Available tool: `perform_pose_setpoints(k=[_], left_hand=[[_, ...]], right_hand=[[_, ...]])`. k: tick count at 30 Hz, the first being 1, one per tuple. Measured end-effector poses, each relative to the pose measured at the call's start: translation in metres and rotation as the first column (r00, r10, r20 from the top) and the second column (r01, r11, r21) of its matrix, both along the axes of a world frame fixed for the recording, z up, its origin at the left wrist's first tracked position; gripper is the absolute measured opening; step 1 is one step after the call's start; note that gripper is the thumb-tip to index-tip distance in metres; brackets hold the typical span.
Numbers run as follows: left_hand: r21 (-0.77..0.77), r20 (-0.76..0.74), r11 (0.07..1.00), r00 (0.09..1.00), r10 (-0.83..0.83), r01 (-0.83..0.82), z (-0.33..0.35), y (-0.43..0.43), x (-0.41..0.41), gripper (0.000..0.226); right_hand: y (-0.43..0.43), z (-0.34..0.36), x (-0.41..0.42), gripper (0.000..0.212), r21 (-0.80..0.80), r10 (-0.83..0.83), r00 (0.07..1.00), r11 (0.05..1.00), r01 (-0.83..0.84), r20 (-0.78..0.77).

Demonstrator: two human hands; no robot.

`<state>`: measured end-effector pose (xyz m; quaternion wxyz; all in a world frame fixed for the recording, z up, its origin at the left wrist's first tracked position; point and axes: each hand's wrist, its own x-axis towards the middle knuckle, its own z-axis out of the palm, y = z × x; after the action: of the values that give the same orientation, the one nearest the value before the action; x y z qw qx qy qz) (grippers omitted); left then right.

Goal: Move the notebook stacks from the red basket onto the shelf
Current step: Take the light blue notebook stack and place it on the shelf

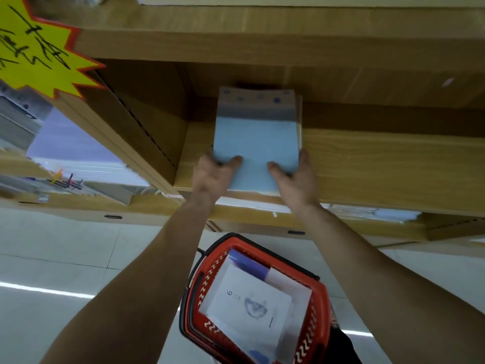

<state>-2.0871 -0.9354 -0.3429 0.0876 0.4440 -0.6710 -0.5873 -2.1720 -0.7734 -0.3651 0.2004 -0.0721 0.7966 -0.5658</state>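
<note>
A stack of light-blue notebooks [256, 143] lies on the wooden shelf [367, 164], its far end under the shelf above and its near edge at the shelf's front. My left hand [214, 174] grips its near left corner, thumb on top. My right hand [295, 177] grips the near right corner the same way. Below, on the floor, stands the red basket [195, 292] with white and blue notebooks [249, 308] inside.
A yellow starburst price sign [39, 46] hangs at upper left. A wooden divider [141, 132] walls the shelf bay on the left. More white paper stacks [86, 166] fill lower shelves to the left and right. Pale tiled floor [65, 258] surrounds the basket.
</note>
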Motion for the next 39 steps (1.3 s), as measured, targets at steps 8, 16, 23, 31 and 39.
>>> perform_pose_setpoints(k=[8,16,23,31,39], left_hand=[[0.119,-0.075,0.992,0.997,-0.028,0.037,0.008,-0.011,-0.037,0.042],[0.058,-0.121,0.990,0.985,-0.119,0.127,0.006,-0.007,0.003,0.048],[-0.278,0.185,0.930,0.963,-0.195,0.242,-0.024,0.001,0.031,0.067],[-0.464,0.210,0.884,0.977,0.042,0.062,-0.045,0.014,0.014,0.059],[-0.321,-0.101,0.921,0.959,-0.266,0.221,-0.030,0.005,0.040,0.070]], right_hand=[[-0.018,-0.004,-0.038,0.058,-0.007,-0.004,0.999,1.000,0.004,-0.037],[0.011,0.007,-0.025,0.078,0.007,0.168,0.982,0.986,-0.168,-0.091],[0.041,-0.009,-0.001,0.097,0.236,0.235,0.959,0.952,-0.194,-0.158],[0.038,-0.020,-0.005,0.065,0.431,0.230,0.884,0.902,-0.036,-0.407],[0.036,-0.022,0.018,0.099,0.098,0.154,0.959,0.986,-0.134,-0.236]])
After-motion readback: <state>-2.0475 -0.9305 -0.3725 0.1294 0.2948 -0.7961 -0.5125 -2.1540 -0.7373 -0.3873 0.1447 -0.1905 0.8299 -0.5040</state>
